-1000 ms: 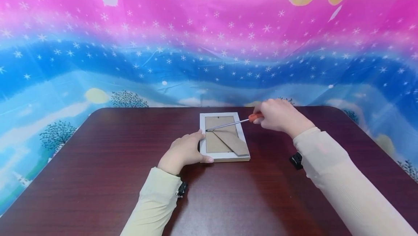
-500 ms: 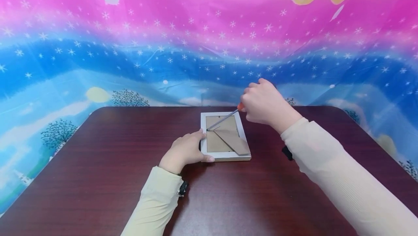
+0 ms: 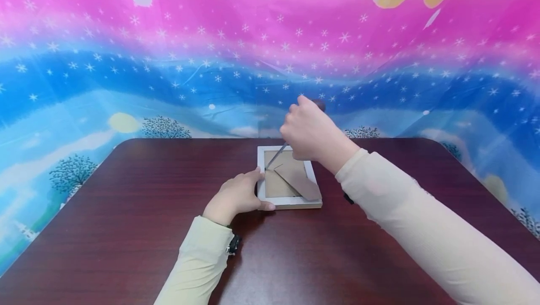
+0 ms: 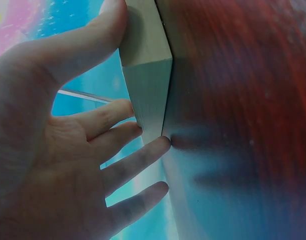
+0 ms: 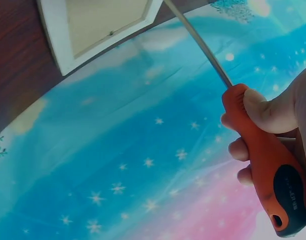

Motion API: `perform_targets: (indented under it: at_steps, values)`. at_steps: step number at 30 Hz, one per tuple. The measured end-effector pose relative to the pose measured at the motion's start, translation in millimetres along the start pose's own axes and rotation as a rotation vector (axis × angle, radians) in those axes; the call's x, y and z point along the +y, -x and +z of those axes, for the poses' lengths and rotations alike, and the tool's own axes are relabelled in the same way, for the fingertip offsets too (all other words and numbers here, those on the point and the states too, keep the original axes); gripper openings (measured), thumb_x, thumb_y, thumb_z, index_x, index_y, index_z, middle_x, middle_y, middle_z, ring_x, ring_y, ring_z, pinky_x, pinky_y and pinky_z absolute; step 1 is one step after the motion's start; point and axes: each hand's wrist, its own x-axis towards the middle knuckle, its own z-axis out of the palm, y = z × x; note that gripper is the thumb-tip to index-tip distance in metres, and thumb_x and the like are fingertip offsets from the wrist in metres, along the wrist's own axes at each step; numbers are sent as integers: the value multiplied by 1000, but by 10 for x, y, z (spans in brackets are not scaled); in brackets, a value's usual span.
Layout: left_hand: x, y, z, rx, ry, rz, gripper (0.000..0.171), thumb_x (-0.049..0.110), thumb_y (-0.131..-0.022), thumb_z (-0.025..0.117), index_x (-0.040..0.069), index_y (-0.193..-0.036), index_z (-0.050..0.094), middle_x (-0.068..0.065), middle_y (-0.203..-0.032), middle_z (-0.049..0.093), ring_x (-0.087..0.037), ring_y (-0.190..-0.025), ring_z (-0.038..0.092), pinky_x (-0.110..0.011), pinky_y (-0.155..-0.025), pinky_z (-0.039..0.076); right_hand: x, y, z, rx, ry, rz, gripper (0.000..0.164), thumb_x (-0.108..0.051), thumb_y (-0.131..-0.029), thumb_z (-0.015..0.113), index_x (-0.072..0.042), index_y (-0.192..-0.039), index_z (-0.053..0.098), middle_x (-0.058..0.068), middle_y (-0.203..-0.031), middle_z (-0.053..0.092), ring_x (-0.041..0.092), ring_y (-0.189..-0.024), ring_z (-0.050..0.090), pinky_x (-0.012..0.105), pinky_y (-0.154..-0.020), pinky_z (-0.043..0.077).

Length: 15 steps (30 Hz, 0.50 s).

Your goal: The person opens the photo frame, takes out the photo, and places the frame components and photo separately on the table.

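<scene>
A white picture frame (image 3: pixel 282 200) lies face down on the table, its brown backing board (image 3: pixel 274 187) and slanted stand flap (image 3: pixel 303 183) upward. At its near left corner rests my left hand (image 3: pixel 236 195), thumb on the near side and spread, nearly straight fingers against the left side; the left wrist view shows them touching the frame's edge (image 4: pixel 148 85). My right hand (image 3: pixel 314 134) grips a screwdriver with an orange and black handle (image 5: pixel 260 145). The steel shaft (image 3: pixel 276 156) slants down leftward, its tip at the inner left edge of the frame, beside my left fingertips.
The dark reddish wooden table (image 3: pixel 147 211) extends around the frame on all sides. Behind its far edge hangs a pink and blue cloth (image 3: pixel 228 70) with snowflakes and trees.
My right hand has swung left and upward, tilting the screwdriver steeper while its tip stays at the frame's left inner edge. The left hand and the frame have stayed put.
</scene>
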Motion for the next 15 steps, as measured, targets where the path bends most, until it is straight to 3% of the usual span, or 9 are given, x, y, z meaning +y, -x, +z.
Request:
perform_targets:
  at_steps: [6,9,13,15]
  values:
    - [8,11,-11,-11,17,-8,88,48,-73,86,14,-145,51,-8,-152,44,-31,-127,53,-51,-98,45,-122,-84,-106,19,117,-38,15,-32,-75,69,-18,-70,67,1,-64,61,22,-67,56,38,-76,41]
    - [9,5,-9,-15,16,-8,86,47,-72,87,15,-144,53,-8,-149,48,-30,-122,56,-50,-95,46,-193,-117,-163,32,184,-57,15,-33,-77,66,-19,-71,68,1,-65,62,20,-66,56,37,-75,39]
    - [3,-5,-11,-12,24,12,72,45,-72,88,16,-132,61,-4,-122,64,-24,-100,61,-45,-83,50,-294,-150,-252,16,263,-95,16,-34,-81,63,-21,-79,71,-1,-71,66,20,-68,56,36,-77,40]
    - [-2,-13,-13,-11,38,31,62,44,-72,88,17,-122,64,0,-102,64,-19,-85,59,-41,-75,49,-350,-151,-288,8,304,-126,19,-38,-84,63,-21,-83,72,-1,-74,67,19,-69,56,37,-77,40]
